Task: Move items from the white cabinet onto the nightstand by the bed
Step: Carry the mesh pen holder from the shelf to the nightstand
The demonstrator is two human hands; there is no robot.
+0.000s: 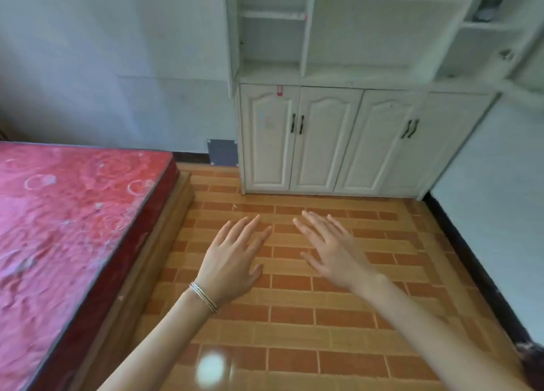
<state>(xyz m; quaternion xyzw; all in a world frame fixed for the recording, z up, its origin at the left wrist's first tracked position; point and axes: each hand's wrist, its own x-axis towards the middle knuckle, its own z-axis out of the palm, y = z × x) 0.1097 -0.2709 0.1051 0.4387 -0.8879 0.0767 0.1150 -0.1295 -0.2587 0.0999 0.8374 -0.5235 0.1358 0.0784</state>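
Left hand (232,261) and right hand (332,252) were both spread, holding nothing, over brick-patterned floor (323,332), white cabinet (359,78) stood ahead, four doors (323,143) closed, one small dark blurred item (488,8) on its upper right shelf, one red mattress (73,214) at left

Single head-worn wide-angle view, looking forward and down across the tiled floor (294,317), white cabinet (329,137) far ahead, bed (73,229) near left.
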